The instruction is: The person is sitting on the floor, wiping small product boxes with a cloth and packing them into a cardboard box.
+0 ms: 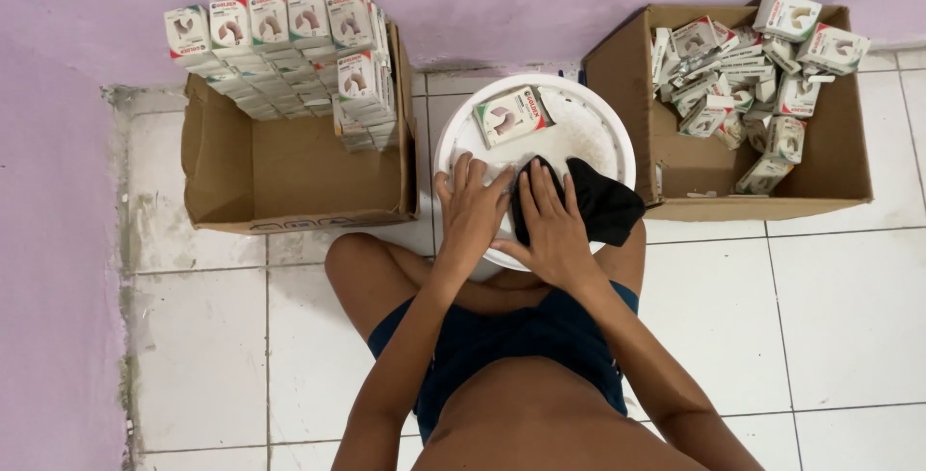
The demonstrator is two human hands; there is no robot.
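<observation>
Black cloth (603,203), crumpled, lies on the near right rim of the round white lid (588,129), partly under my right hand (550,225). One small printed carton (511,115) lies flat near the lid's centre.

Everything sits around the round lid (603,124), which lies on the floor just in front of the person's knees. One small box (511,115) lies on the lid, toward its far side. Both hands rest flat on the lid's near edge: left hand (470,213) beside right hand (552,225), the right one on a cloth (603,203) that spills over the lid's right rim. Left of the lid stands an open carton (260,177), small boxes stacked (289,52) along its far wall. Right of the lid, touching it, another open carton (830,177) with loose boxes heaped (748,76) at its far end.
</observation>
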